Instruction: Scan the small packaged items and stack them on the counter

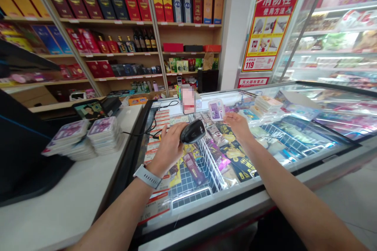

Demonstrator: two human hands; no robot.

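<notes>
My left hand (pixel 169 147) is wrapped round a black handheld barcode scanner (pixel 193 131), its head turned to the right and its cable trailing left. A pale watch band is on that wrist. Between thumb and fingers, my right hand (pixel 237 125) pinches a small flat white and purple packet (pixel 216 110) by its right edge. The packet stands tilted up above the glass-topped chest freezer (pixel 250 188), a little beyond the scanner and to its right. Under both hands, bagged ice creams (pixel 194 168) lie in wire baskets (pixel 212 164) inside the freezer.
Stacks of similar packets (pixel 104 135) stand on the white counter (pixel 79 188) at left, beside a dark monitor (pixel 23 145). More packets (pixel 266 106) and an open white box (pixel 297 104) rest on the freezer's right side. Boxed bottles fill shelves (pixel 118 19) behind.
</notes>
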